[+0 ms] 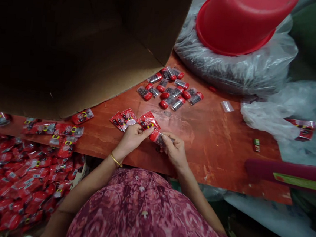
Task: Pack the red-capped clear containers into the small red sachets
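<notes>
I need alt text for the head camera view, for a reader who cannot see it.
A person's left hand and right hand hold small red-and-clear packets above a red-brown board, with a heap of the same packets at lower left.

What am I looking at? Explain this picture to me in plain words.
This picture comes from a camera worn on a person's head, looking down at their two bare hands. The left hand, wearing a gold bangle, holds a red printed sachet. The right hand holds a small clear packet with a red end. On the reddish wooden board lie a group of clear red-capped packets and more red sachets, beside an open cardboard box. A heap of red sachets sits below the board, at left.
</notes>
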A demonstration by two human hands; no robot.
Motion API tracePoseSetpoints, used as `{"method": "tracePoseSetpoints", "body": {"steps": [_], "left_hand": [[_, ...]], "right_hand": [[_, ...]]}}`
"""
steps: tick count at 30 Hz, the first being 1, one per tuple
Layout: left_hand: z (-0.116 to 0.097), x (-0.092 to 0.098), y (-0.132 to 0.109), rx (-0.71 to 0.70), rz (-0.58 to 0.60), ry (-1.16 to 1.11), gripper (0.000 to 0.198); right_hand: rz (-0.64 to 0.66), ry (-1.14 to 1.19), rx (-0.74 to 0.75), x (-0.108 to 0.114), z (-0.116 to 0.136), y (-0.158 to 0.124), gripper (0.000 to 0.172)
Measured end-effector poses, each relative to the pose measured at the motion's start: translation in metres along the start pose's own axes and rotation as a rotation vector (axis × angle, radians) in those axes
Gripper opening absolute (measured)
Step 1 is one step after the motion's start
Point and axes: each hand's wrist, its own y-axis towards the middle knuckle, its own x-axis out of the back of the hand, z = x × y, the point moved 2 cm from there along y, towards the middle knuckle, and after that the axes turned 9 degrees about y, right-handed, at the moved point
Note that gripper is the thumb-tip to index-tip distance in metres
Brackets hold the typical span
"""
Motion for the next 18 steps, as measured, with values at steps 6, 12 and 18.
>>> {"method": "tracePoseSetpoints", "body": {"steps": [6, 12, 18], "left_hand": [[0.008, -0.010, -0.004, -0.039, 0.028, -0.023, 0.029], [0.006, -0.013, -0.010, -0.039, 0.014, -0.132, 0.028], [0.021, -0.023, -0.015, -0.028, -0.062, -0.106, 0.027]], "right_hand": [[0.035, -0.154, 0.173, -0.004, -0.001, -0.003, 0.027], [-0.040, -0.231, 0.256, -0.004, -0.004, -0.008, 0.023], [-0.145, 0.092, 0.049, -0.016, -0.017, -0.009, 0.037]]}}
